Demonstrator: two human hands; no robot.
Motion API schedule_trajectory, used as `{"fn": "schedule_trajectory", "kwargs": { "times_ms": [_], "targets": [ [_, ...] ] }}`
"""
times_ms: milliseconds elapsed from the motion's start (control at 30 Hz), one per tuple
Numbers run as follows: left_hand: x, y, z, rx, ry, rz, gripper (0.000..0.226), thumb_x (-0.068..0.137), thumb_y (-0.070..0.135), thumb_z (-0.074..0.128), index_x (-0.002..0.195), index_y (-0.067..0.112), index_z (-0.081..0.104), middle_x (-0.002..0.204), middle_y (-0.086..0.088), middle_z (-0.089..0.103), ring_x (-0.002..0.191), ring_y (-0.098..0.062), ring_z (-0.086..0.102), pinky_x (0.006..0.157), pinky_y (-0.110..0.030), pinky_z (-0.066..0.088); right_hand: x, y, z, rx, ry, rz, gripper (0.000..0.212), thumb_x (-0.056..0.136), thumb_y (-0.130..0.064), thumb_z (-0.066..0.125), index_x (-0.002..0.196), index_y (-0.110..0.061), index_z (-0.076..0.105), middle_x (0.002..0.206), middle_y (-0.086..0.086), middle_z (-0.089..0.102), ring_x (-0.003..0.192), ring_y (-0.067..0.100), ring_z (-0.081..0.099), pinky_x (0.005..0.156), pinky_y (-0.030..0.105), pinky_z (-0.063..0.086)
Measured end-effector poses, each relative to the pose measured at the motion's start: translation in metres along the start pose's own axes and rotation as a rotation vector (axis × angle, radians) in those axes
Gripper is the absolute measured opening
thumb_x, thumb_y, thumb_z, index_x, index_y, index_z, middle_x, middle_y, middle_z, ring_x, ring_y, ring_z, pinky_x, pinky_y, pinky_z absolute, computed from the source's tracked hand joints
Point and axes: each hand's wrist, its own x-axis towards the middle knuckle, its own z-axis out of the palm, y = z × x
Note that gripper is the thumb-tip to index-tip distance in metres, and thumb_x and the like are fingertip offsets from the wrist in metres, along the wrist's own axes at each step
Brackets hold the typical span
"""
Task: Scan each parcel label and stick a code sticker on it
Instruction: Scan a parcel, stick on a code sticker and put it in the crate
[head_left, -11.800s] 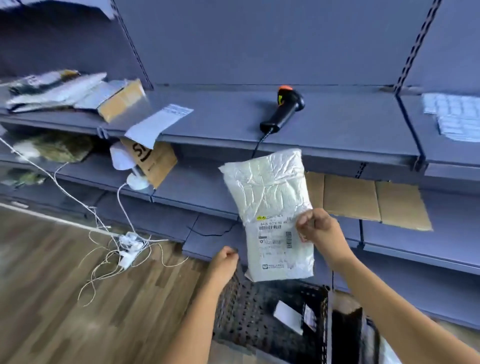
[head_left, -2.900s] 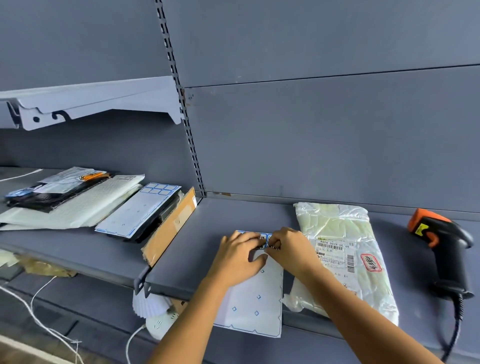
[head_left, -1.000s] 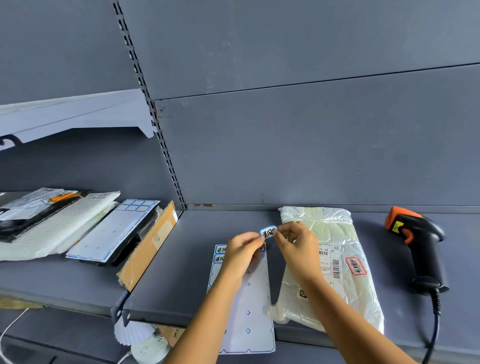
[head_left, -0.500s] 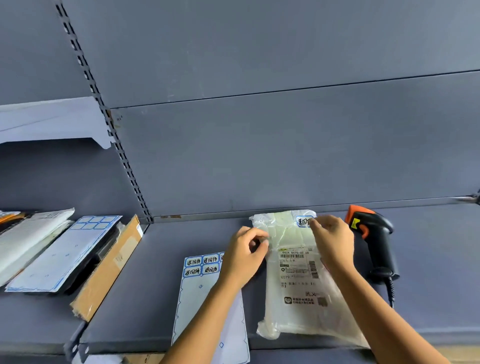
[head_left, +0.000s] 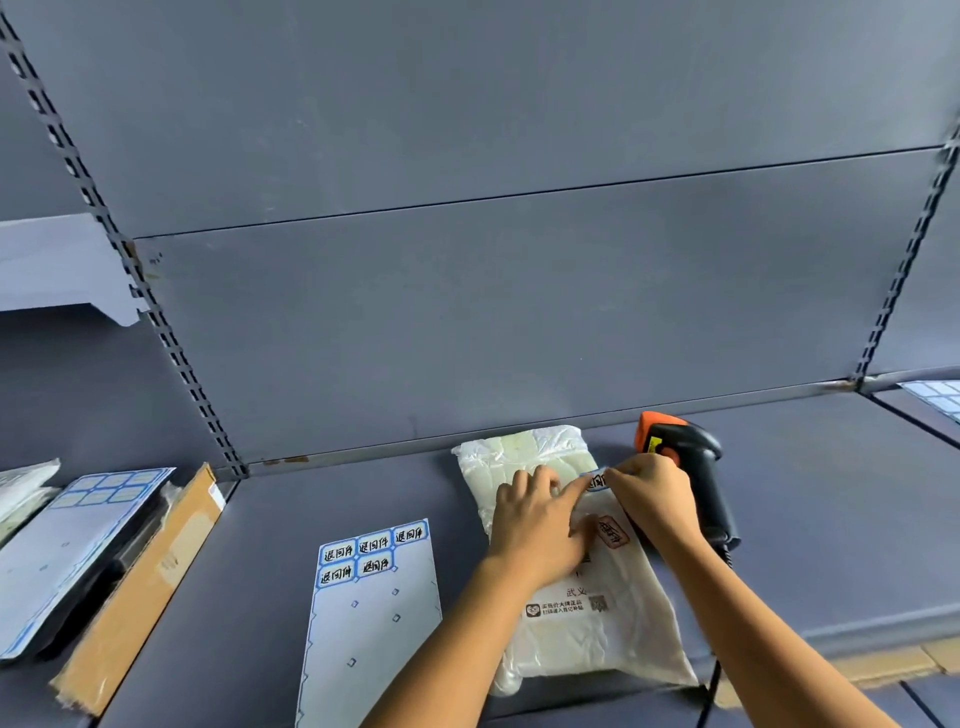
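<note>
A white plastic parcel (head_left: 587, 639) lies flat on the grey shelf (head_left: 260, 597), its printed label mostly hidden under my hands. My left hand (head_left: 535, 525) rests flat on the parcel, index finger stretched onto a small blue-edged code sticker (head_left: 597, 479) near the parcel's upper right. My right hand (head_left: 649, 493) pinches the right end of that sticker against the parcel. A red stamp mark (head_left: 610, 532) shows between my hands. The sticker sheet (head_left: 363, 613), with several blue stickers left at its top, lies left of the parcel.
A black and orange barcode scanner (head_left: 685, 457) lies just right of the parcel, its cable running over the shelf edge. At the left stand a cardboard piece (head_left: 140, 587), another sticker sheet (head_left: 78, 530) and stacked parcels. More stickers (head_left: 935, 395) lie far right.
Both hands carried the peeled sticker from above the sheet to the parcel's upper right. My left hand now lies flat on the parcel with a finger on the sticker.
</note>
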Motion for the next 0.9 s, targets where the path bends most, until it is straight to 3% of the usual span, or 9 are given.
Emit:
{"fn": "schedule_trajectory", "kwargs": {
  "times_ms": [133, 233, 333, 467, 700, 900],
  "targets": [
    [-0.002, -0.002, 0.013, 0.096, 0.089, -0.004, 0.047, 0.079, 0.053, 0.034, 0.115, 0.042, 0.062, 0.089, 0.003, 0.056, 0.075, -0.022, 0.055, 0.062, -0.034, 0.046, -0.001, 0.0, 0.002, -0.036, -0.018, 0.0, 0.023, 0.074, -0.018, 0.058, 0.059, -0.001, 0.059, 0.05, 0.003, 0.05, 0.048, 0.018, 0.039, 0.046, 0.025, 0.032],
    [-0.001, -0.004, 0.014, 0.097, 0.1, 0.015, 0.046, 0.08, 0.054, 0.035, 0.114, 0.042, 0.063, 0.087, 0.004, 0.055, 0.073, -0.02, 0.054, 0.06, -0.033, 0.046, -0.001, 0.001, 0.002, -0.034, -0.026, 0.006, 0.023, 0.075, -0.016, 0.059, 0.054, -0.007, 0.057, 0.05, 0.002, 0.05, 0.047, 0.017, 0.04, 0.045, 0.024, 0.03],
    [0.0, -0.004, 0.016, 0.128, 0.104, 0.028, 0.044, 0.079, 0.056, 0.035, 0.11, 0.044, 0.064, 0.085, 0.007, 0.055, 0.07, -0.017, 0.054, 0.058, -0.03, 0.047, -0.001, 0.001, 0.003, -0.029, -0.016, 0.006, 0.019, 0.075, -0.014, 0.058, 0.061, -0.002, 0.064, 0.055, 0.007, 0.057, 0.05, 0.018, 0.044, 0.047, 0.026, 0.036],
    [0.001, -0.004, 0.017, 0.149, 0.132, 0.015, 0.042, 0.079, 0.056, 0.036, 0.108, 0.045, 0.065, 0.085, 0.008, 0.055, 0.071, -0.015, 0.054, 0.058, -0.029, 0.047, -0.002, 0.002, 0.003, -0.058, -0.01, 0.006, 0.019, 0.074, -0.009, 0.056, 0.057, -0.002, 0.059, 0.052, 0.004, 0.051, 0.048, 0.018, 0.041, 0.045, 0.026, 0.032],
    [-0.001, -0.003, 0.015, 0.08, 0.093, -0.012, 0.046, 0.082, 0.054, 0.033, 0.115, 0.041, 0.063, 0.092, 0.002, 0.057, 0.078, -0.022, 0.055, 0.065, -0.036, 0.047, -0.001, 0.001, 0.002, -0.087, -0.038, 0.012, 0.027, 0.076, -0.007, 0.054, 0.05, -0.01, 0.05, 0.05, 0.002, 0.046, 0.045, 0.016, 0.037, 0.043, 0.023, 0.03],
    [-0.002, 0.0, 0.008, 0.015, -0.014, -0.006, 0.068, 0.08, 0.056, 0.012, 0.132, 0.036, 0.05, 0.116, -0.006, 0.05, 0.102, -0.031, 0.046, 0.086, -0.043, 0.037, -0.001, 0.005, 0.006, -0.103, -0.051, 0.019, 0.025, 0.079, -0.009, 0.057, 0.054, -0.008, 0.056, 0.053, 0.004, 0.049, 0.048, 0.016, 0.04, 0.045, 0.024, 0.032]
  ]
}}
